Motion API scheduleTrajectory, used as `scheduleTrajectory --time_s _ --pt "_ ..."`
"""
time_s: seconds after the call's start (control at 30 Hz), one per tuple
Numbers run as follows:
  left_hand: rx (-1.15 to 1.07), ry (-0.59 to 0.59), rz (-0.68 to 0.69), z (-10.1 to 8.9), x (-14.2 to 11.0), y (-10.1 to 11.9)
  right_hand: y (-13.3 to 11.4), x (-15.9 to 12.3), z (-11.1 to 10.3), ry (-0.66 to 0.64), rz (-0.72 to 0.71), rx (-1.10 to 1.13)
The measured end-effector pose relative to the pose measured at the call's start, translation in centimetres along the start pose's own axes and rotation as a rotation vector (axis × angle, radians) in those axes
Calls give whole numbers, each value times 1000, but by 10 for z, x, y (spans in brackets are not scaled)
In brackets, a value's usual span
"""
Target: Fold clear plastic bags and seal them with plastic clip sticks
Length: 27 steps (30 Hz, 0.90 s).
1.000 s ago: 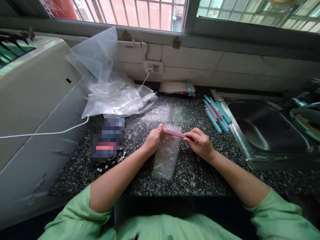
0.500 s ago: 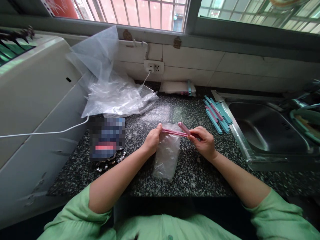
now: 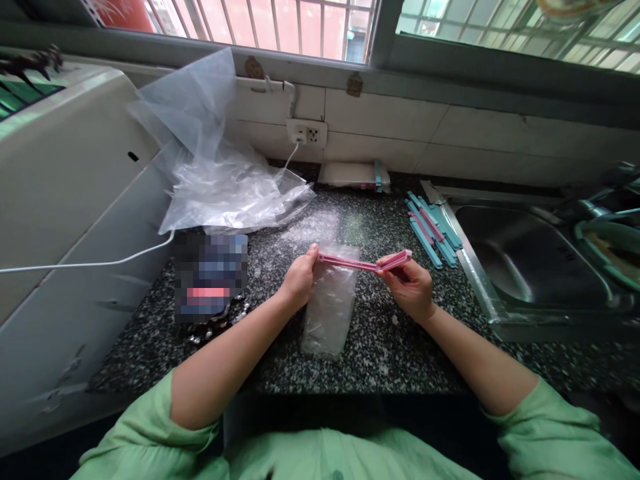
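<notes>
1 pink clip (image 3: 347, 263): unfolded at hinge, held across upper end of clear bag (image 3: 329, 313) on speckled surface (image 3: 390, 360). Left hand (image 3: 300, 277): grip pinching clip's left end. Right hand (image 3: 413, 287): grip pinching hinge end. Dark item (image 3: 213, 277) at left: pixelated, markings unreadable.

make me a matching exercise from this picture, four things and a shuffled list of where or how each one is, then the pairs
1. long pink plastic clip
2. flat clear plastic bag
3. pile of long teal and pink plastic clips
4. white square-edged wall socket

A. left of the steel sink
B. on the pale tiled wall
C. open, held by the left hand and right hand
D. near the front edge of the speckled stone counter

Pairs: 1-C, 2-D, 3-A, 4-B
</notes>
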<state>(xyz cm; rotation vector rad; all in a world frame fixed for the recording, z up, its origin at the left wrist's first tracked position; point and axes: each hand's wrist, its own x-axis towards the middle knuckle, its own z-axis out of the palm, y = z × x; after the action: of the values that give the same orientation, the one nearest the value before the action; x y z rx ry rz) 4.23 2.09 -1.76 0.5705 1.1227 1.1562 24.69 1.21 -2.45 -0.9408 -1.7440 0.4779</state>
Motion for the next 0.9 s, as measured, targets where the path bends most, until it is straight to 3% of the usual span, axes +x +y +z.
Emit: scheduleTrajectory --time_s 0.27,0.57,0.9 --pt "-103 1 -17 2 -2 2 -6 -1 -3 31 -84 19" --pt "-163 -63 0 -4 3 -3 -15 -5 2 74 101 271" --pt "-188 -7 -63 0 2 -2 -14 -2 3 16 230 410"
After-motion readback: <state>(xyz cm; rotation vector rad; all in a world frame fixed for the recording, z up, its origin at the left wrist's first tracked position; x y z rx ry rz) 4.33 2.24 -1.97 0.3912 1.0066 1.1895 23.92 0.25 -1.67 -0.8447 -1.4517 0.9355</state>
